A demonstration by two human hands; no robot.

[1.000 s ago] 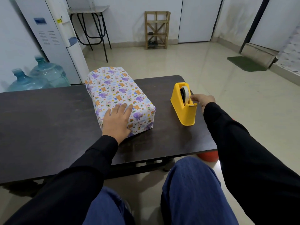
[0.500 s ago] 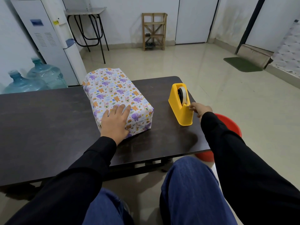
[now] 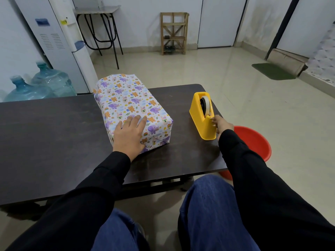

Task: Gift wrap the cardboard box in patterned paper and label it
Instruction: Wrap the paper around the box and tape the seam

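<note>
The box (image 3: 130,104), covered in white paper printed with purple elephants, orange bears and rainbows, lies on the dark table (image 3: 50,134). My left hand (image 3: 129,135) rests flat on its near end, fingers spread. To the right stands a yellow tape dispenser (image 3: 202,115) holding a roll of tape. My right hand (image 3: 222,125) is at the dispenser's cutter end, thumb and fingers pinched on the tape end there. No label is in view.
A red plastic basin (image 3: 253,142) sits on the floor just right of the table. Two water jugs (image 3: 38,86) and a white dispenser (image 3: 59,40) stand behind the table at left. My knees lie below the near table edge.
My right hand slid from the top of the tape roll down toward me to the cutter end of the dispenser. My left hand stayed on the wrapped box.
</note>
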